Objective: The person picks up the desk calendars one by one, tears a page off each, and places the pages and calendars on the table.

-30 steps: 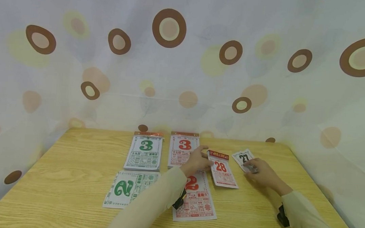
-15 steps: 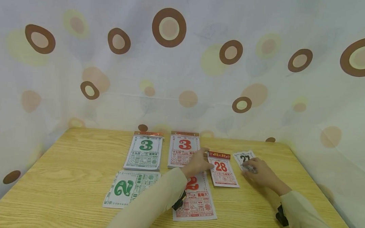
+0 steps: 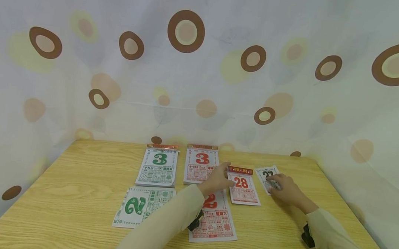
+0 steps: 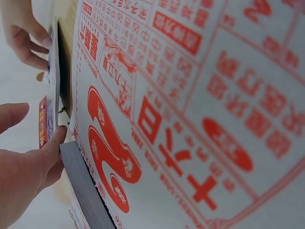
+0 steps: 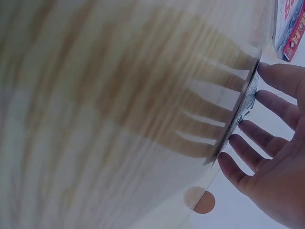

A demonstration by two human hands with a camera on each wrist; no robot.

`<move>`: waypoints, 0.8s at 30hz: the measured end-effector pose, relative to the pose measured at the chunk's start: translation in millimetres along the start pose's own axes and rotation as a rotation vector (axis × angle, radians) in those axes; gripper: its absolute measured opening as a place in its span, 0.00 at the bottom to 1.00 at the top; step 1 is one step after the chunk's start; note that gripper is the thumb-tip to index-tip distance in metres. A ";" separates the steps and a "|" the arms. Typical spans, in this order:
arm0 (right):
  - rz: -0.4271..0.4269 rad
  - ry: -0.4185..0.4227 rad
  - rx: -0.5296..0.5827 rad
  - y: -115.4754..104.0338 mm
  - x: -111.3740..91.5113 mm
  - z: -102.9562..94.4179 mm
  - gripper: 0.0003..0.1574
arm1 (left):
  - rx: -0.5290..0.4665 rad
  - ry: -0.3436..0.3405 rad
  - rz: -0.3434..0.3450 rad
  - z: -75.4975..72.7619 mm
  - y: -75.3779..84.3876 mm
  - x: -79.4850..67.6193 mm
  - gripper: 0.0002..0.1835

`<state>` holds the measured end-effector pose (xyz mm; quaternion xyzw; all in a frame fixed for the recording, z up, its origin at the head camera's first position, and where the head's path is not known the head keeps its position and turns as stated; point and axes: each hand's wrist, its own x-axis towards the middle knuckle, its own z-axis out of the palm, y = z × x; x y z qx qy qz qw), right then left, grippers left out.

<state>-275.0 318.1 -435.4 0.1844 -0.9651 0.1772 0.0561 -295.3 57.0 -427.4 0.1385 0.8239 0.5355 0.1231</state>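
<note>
A small tear-off calendar (image 3: 244,195) with a red 28 and a red header strip lies right of centre on the table. My left hand (image 3: 216,180) is at its left edge, thumb and forefinger spread; in the left wrist view the forefinger of that hand (image 4: 28,176) reaches the calendar's side (image 4: 54,81). Just to the right lies a loose calendar sheet (image 3: 263,174) with a black 27. My right hand (image 3: 286,187) rests its fingertips on this sheet. In the right wrist view the fingers (image 5: 267,136) are extended and spread along the sheet (image 5: 245,102).
Two larger calendars, one with a green 3 (image 3: 157,171) and one with a red 3 (image 3: 195,167), lie side by side toward the back. In front are torn sheets with a green 2 (image 3: 125,214) and a red 2 (image 3: 215,229), partly covered by my left arm. A patterned curtain (image 3: 201,83) hangs behind.
The small calendar has turned straighter and its header has shifted slightly right, my left hand staying by it. The 27 sheet has turned a little under my right hand.
</note>
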 end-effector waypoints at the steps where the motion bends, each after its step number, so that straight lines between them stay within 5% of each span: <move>1: 0.006 -0.005 -0.007 0.0 0.1 0.3 0.21 | -0.005 -0.005 0.007 -0.8 0.3 -0.5 0.41; 17: 0.086 -0.060 -0.063 -5.0 3.2 -0.7 0.21 | -0.151 -0.064 -0.002 -9.6 7.9 -5.8 0.39; 24: 0.093 -0.044 -0.076 -5.0 4.4 -3.2 0.22 | -0.185 -0.114 0.067 -26.9 8.4 -14.9 0.35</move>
